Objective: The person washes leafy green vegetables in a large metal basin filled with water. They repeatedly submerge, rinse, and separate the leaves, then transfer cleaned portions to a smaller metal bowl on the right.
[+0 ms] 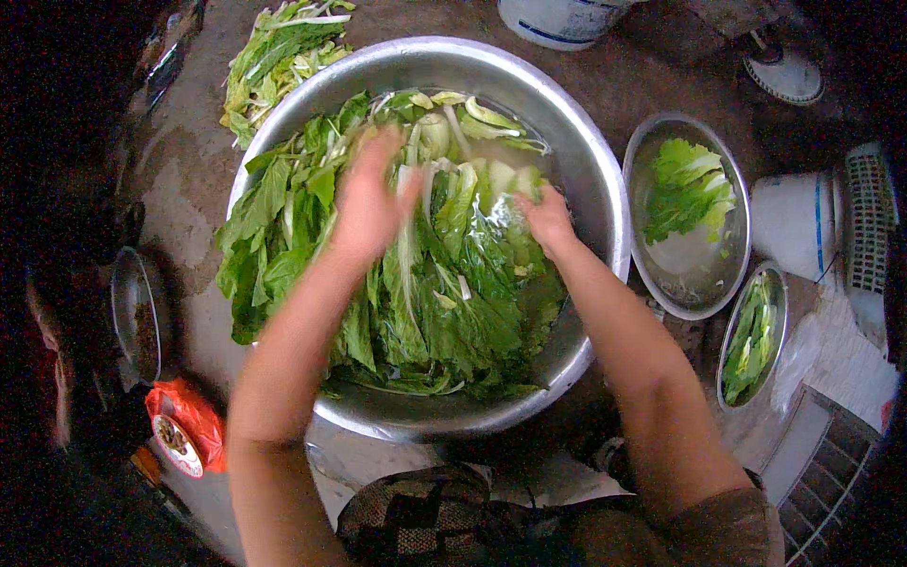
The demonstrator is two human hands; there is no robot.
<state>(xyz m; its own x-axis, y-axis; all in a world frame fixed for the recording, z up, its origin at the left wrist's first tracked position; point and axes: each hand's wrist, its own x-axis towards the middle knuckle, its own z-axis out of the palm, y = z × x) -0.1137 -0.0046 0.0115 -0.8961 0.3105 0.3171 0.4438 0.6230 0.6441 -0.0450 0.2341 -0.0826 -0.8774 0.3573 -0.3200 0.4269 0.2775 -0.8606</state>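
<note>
A large round metal basin (609, 184) stands in front of me, holding water and many leafy greens (404, 283). Over the greens in its left half is my left hand (372, 195), blurred, with fingers apart and nothing plainly gripped. My right hand (549, 216) is at the right side of the heap, its fingers against pale stalk ends at the water; whether they close on a stalk is not clear. Leaves hang over the basin's left rim.
Right of the basin stand a metal bowl (634, 244) with leaves in water and a smaller bowl (724, 368) of greens. Loose leaves (283, 64) lie on the floor at upper left. White buckets (790, 220) and a red plastic bag (205, 425) are around.
</note>
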